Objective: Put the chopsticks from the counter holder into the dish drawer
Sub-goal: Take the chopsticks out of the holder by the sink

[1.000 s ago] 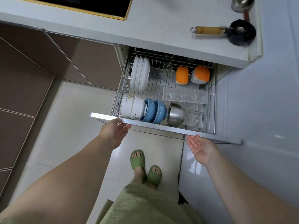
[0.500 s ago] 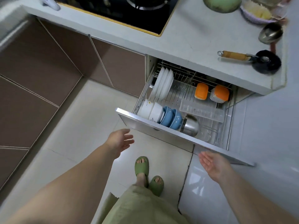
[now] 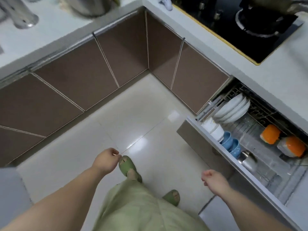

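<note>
The dish drawer (image 3: pixel 215 148) stands pulled out at the right, its wire rack holding white plates (image 3: pixel 233 109), white and blue bowls (image 3: pixel 230 144), a steel bowl and two orange-lidded containers (image 3: pixel 270 134). A clear plastic tray (image 3: pixel 260 147) lies in the rack's middle. My left hand (image 3: pixel 106 160) hangs over the floor with fingers loosely curled and nothing in it. My right hand (image 3: pixel 214 180) is also loosely curled and holds nothing, just left of the drawer front. No chopsticks or counter holder show in this view.
Brown cabinet fronts (image 3: pixel 100 69) run along an L-shaped white counter. A black gas hob (image 3: pixel 241 25) sits at the top right. Steel items (image 3: pixel 23 19) stand on the counter at the top left. My feet in green slippers (image 3: pixel 128 165) are on the pale tiled floor.
The view has swung left, so the drawer now sits at the right edge. Both hands have dropped away from the drawer front and curled from spread to loose.
</note>
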